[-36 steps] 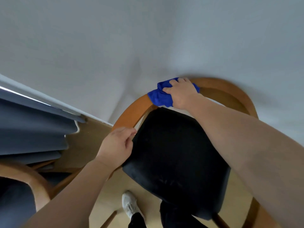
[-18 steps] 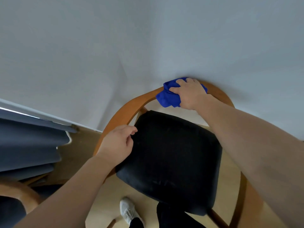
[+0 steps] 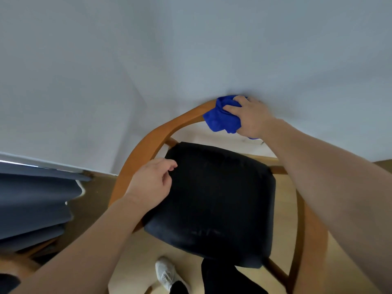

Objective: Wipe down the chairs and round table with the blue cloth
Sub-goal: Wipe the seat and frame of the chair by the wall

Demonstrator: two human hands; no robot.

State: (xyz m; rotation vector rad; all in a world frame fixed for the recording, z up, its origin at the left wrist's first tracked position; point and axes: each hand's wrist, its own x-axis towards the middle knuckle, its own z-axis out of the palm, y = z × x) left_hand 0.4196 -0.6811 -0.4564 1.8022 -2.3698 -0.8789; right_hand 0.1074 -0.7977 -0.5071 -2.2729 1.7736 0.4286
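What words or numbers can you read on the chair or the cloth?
None. The blue cloth, the wooden chair frame, the black seat and the white shoe show no readable words, labels or numbers.

A bunched blue cloth (image 3: 222, 118) lies on the wooden chair's (image 3: 148, 143) curved backrest, seemingly against the wall.

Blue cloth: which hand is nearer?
Right. The right hand presses the blue cloth onto the chair's curved wooden rail. The left hand is apart from it, lower on the same rail beside the black seat.
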